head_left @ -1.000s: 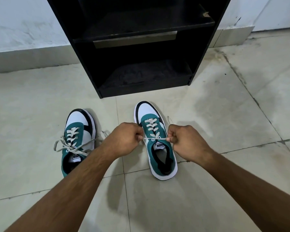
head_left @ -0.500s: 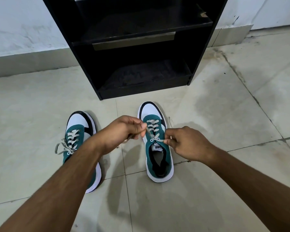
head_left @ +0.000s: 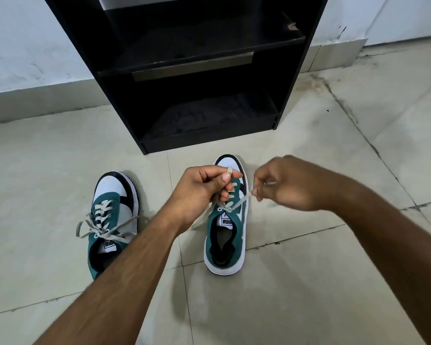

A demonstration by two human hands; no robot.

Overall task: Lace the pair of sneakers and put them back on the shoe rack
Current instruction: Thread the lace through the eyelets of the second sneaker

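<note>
Shoe rack: we see it black, standing against the wall.
Sneakers: our right sneaker and left sneaker sit on the floor before it.
Left hand: we pinch a lace end.
Right hand: we pinch the other end.

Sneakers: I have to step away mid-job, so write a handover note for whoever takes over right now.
Left hand: pinching one end of the lace, looped over the forefinger, above the right sneaker.
Right hand: pinching the other lace end, pulled taut from the top eyelets.
Left sneaker: on the floor, laced, ends lying loose.
Shoe rack: just ahead, visible shelves bare.
Done: both sneakers threaded through the eyelets.
Left: tie the right sneaker, the left too if needed, then set both on the rack.
</note>
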